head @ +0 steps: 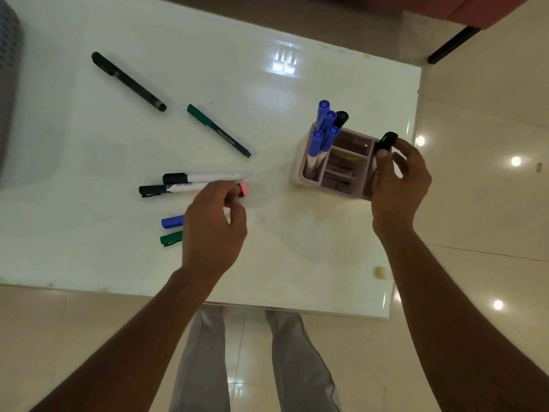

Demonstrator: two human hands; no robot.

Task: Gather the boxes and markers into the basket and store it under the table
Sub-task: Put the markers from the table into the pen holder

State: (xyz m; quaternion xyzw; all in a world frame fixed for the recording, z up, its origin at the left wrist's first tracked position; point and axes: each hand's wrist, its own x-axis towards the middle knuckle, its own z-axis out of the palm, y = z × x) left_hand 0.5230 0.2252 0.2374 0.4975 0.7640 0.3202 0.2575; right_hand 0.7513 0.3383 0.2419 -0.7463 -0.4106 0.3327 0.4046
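A pink divided holder (306, 162) stands on the white table (312, 248) with several blue markers (322, 126) and one black marker upright in its left compartment. My right hand (398, 185) grips a black-capped marker (386, 142) above the holder's right side. My left hand (214, 227) is curled over a pink-tipped marker (243, 190) lying on the table. Two white markers with black caps (190, 181) lie just left of it. A blue cap (172, 222) and a green cap (171, 238) stick out from under that hand. Farther off lie a black marker (127, 81) and a green pen (218, 130).
A grey perforated basket (9, 93) stands at the table's far left edge, mostly cut off. The table's near edge runs across above my legs (252, 361). Glossy tiled floor lies to the right, with a pinkish piece of furniture (463, 10) at the top right.
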